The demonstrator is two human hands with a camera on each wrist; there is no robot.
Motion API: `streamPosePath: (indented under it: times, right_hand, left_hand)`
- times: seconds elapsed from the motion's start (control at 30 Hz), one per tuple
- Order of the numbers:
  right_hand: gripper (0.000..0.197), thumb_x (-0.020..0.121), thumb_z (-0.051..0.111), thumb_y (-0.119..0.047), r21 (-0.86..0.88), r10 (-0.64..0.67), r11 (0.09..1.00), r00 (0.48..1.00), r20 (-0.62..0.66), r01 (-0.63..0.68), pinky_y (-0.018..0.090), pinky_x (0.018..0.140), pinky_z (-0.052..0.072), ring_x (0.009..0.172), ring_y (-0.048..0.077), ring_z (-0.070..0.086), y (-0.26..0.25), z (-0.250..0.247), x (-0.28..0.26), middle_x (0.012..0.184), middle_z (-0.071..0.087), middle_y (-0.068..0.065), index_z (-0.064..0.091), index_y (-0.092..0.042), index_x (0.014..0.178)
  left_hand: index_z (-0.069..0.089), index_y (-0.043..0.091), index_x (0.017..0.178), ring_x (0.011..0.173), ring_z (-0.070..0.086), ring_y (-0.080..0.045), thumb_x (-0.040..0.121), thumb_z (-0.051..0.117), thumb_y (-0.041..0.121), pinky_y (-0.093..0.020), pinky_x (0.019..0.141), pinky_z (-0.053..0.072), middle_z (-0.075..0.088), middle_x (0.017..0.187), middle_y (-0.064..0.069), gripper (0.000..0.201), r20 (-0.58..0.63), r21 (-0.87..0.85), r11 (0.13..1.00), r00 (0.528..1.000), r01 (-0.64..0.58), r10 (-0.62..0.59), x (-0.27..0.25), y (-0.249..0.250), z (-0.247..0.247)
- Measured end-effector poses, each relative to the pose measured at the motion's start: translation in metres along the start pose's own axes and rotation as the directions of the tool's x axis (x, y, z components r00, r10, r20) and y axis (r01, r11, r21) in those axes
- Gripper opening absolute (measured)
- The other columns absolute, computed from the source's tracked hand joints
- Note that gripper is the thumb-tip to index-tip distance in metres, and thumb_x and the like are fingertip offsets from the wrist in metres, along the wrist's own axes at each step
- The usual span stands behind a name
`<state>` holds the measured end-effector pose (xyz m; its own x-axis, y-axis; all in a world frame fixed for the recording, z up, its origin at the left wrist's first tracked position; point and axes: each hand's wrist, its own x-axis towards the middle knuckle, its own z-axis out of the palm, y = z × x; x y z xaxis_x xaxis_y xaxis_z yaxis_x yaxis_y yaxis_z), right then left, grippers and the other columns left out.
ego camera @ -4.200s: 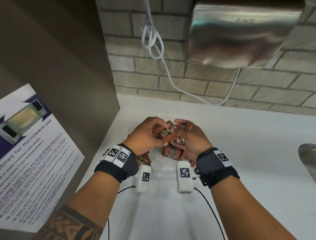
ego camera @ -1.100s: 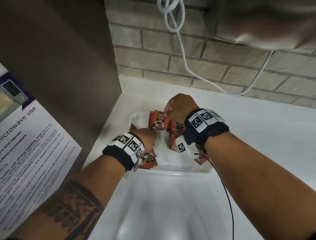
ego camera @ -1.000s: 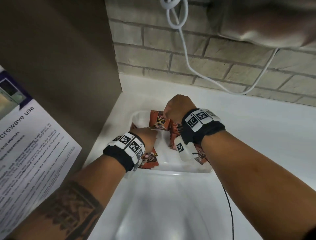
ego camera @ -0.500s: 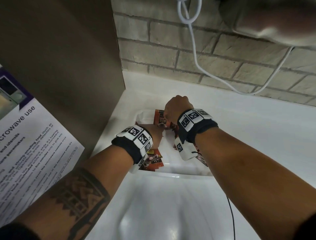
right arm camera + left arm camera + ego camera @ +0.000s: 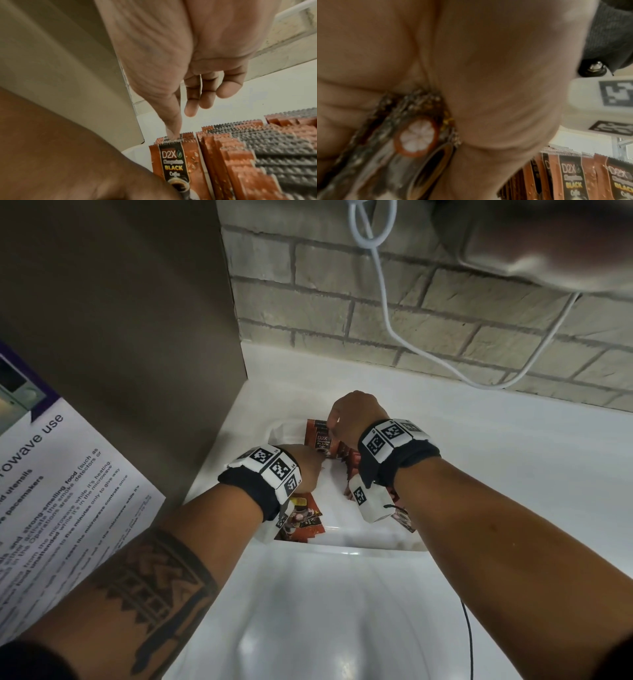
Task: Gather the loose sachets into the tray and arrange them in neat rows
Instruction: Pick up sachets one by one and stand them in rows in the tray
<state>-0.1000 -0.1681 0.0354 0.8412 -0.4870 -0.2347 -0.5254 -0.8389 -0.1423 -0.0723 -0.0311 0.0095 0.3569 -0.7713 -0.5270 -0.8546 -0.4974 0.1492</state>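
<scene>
The sachets (image 5: 197, 166) are rust-orange with a black centre band carrying white "D2X" and yellow "BLACK" lettering; their sealed edges look dark grey and ridged. The tray (image 5: 373, 542) is white, as is the counter (image 5: 513, 460). The wall (image 5: 445, 313) is grey-beige brick with darker joints. Both wristbands (image 5: 400, 460) are black with white tags printed in black square codes. One sachet (image 5: 416, 138) in the left wrist view seems, through blur, to show an orange-rimmed white disc.
</scene>
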Motion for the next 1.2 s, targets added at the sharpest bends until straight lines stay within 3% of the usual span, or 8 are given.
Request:
streamPosePath:
  times: [0.13, 0.3, 0.43, 0.57, 0.73, 0.83, 1.03, 1.2]
  right_hand:
    - [0.018, 0.084, 0.061, -0.014, 0.038, -0.015, 0.999, 0.999, -0.029, 0.016, 0.038, 0.085, 0.058, 0.098, 0.023, 0.063, 0.001, -0.011, -0.009, 0.104, 0.068, 0.003, 0.074, -0.016, 0.096]
    - [0.017, 0.084, 0.061, -0.014, 0.155, -0.032, 0.987, 0.999, -0.022, 0.035, 0.037, 0.083, 0.059, 0.090, 0.021, 0.067, 0.004, -0.021, -0.025, 0.098, 0.072, 0.003, 0.076, -0.014, 0.091]
    - [0.015, 0.087, 0.064, -0.012, 0.384, -0.073, 0.920, 0.997, -0.017, 0.074, 0.011, 0.060, 0.044, 0.079, 0.002, 0.061, 0.012, -0.026, -0.038, 0.086, 0.070, -0.011, 0.076, -0.020, 0.089]
    - [0.018, 0.083, 0.078, -0.029, 0.564, -0.187, 0.820, 0.978, 0.095, 0.102, 0.018, 0.069, 0.045, 0.088, 0.007, 0.067, 0.012, -0.031, -0.049, 0.093, 0.074, -0.009, 0.073, -0.024, 0.099]
    - [0.019, 0.085, 0.078, -0.029, 0.649, -0.156, 0.757, 0.985, 0.076, 0.070, 0.022, 0.071, 0.051, 0.079, 0.008, 0.069, 0.016, -0.038, -0.051, 0.087, 0.076, 0.000, 0.071, -0.019, 0.100]
    - [0.014, 0.086, 0.079, -0.025, 0.682, -0.156, 0.725, 0.987, 0.026, 0.096, 0.017, 0.070, 0.049, 0.072, 0.003, 0.067, 0.018, -0.043, -0.051, 0.090, 0.077, 0.003, 0.072, -0.018, 0.095]
    - [0.006, 0.085, 0.078, -0.022, 0.600, -0.111, 0.786, 0.989, -0.097, 0.147, 0.015, 0.070, 0.043, 0.078, 0.002, 0.062, 0.012, -0.045, -0.049, 0.082, 0.071, -0.009, 0.075, -0.021, 0.090]
    - [0.009, 0.089, 0.069, -0.015, 0.357, -0.105, 0.925, 0.990, -0.089, 0.130, 0.004, 0.057, 0.036, 0.072, -0.002, 0.056, 0.008, -0.042, -0.045, 0.076, 0.064, -0.015, 0.078, -0.016, 0.089]
  left_hand:
    - [0.048, 0.011, 0.144, 0.094, 0.058, -0.022, 0.099, 0.052, 0.012, -0.028, 0.075, 0.045, 0.064, 0.124, -0.010, 0.045, 0.017, 0.003, 1.000, 1.000, 0.003, -0.003, -0.006, -0.002, -0.011]
    - [0.053, 0.009, 0.140, 0.103, 0.060, -0.024, 0.098, 0.048, 0.007, -0.026, 0.076, 0.042, 0.062, 0.126, -0.009, 0.042, 0.040, 0.013, 1.000, 0.999, -0.013, 0.012, -0.014, -0.007, -0.027]
    - [0.063, 0.004, 0.118, 0.091, 0.067, -0.026, 0.098, 0.059, 0.020, -0.030, 0.072, 0.054, 0.068, 0.105, -0.009, 0.026, -0.055, -0.184, 0.983, 0.998, 0.029, -0.039, -0.024, -0.017, -0.042]
    - [0.071, 0.003, 0.104, 0.087, 0.074, -0.027, 0.086, 0.080, 0.015, -0.042, 0.075, 0.064, 0.074, 0.096, -0.013, 0.024, -0.129, -0.761, 0.645, 0.991, -0.073, -0.039, -0.033, -0.034, -0.046]
    - [0.068, 0.001, 0.115, 0.095, 0.073, -0.021, 0.087, 0.078, 0.013, -0.035, 0.075, 0.061, 0.074, 0.101, -0.009, 0.033, -0.217, -0.924, 0.325, 0.976, -0.201, -0.012, -0.041, -0.031, -0.041]
    - [0.067, 0.007, 0.121, 0.098, 0.072, -0.016, 0.087, 0.076, 0.007, -0.034, 0.077, 0.060, 0.073, 0.102, -0.003, 0.036, -0.219, -0.945, 0.241, 0.975, -0.220, 0.034, -0.042, -0.032, -0.036]
    - [0.070, 0.003, 0.111, 0.079, 0.072, -0.020, 0.082, 0.082, 0.009, -0.035, 0.070, 0.062, 0.074, 0.091, -0.009, 0.031, -0.175, -0.933, 0.332, 0.982, -0.143, -0.069, -0.042, -0.035, -0.037]
    - [0.074, -0.002, 0.095, 0.058, 0.063, -0.022, 0.090, 0.075, 0.034, -0.032, 0.067, 0.060, 0.074, 0.078, -0.016, 0.037, 0.060, -0.478, 0.845, 0.969, 0.240, -0.241, -0.044, -0.032, -0.042]
